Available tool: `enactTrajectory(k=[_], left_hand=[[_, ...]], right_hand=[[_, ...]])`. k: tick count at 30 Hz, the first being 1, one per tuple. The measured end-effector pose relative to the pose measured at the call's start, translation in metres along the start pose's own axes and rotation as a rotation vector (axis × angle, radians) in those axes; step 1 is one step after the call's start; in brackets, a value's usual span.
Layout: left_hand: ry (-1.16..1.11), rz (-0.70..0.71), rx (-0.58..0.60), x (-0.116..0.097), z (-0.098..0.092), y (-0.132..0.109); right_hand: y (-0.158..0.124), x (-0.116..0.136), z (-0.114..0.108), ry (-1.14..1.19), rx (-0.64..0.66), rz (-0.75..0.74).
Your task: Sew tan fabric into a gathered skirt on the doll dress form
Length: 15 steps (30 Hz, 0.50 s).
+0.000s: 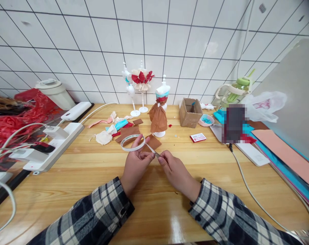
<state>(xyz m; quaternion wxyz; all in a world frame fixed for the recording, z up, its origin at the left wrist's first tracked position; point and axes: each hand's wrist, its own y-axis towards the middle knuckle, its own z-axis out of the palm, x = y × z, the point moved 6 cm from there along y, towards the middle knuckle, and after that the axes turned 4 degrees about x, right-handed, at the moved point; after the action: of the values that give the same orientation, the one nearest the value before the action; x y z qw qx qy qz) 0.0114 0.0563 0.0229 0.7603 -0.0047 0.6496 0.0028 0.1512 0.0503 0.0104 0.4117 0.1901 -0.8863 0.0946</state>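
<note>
My left hand [139,163] is closed around a narrow roll of white tape [133,144] with lettering on its inner ring. A thin strip [151,148] runs from the roll toward my right hand [176,170], whose thumb and fingers pinch its end; the fingers partly hide that end. Brown paper pieces [154,142] lie on the table just behind my hands. Beyond them stands a small dress form [158,115] wearing a brown paper skirt with a red and blue top.
Two more dress forms [142,85] stand by the tiled wall. Paper scraps [104,136] lie to the left, near a power strip [54,146] with cables. At right are a cardboard box [190,114], a small red-and-white box [198,137], a blurred phone [234,122] and coloured sheets [289,153].
</note>
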Motion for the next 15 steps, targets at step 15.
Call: enactTrajectory(k=[15], left_hand=[[-0.014,0.023,0.015,0.0025,0.0020,-0.0025]], right_hand=[[0.0010,-0.0012,0.0021,0.046,-0.018,-0.022]])
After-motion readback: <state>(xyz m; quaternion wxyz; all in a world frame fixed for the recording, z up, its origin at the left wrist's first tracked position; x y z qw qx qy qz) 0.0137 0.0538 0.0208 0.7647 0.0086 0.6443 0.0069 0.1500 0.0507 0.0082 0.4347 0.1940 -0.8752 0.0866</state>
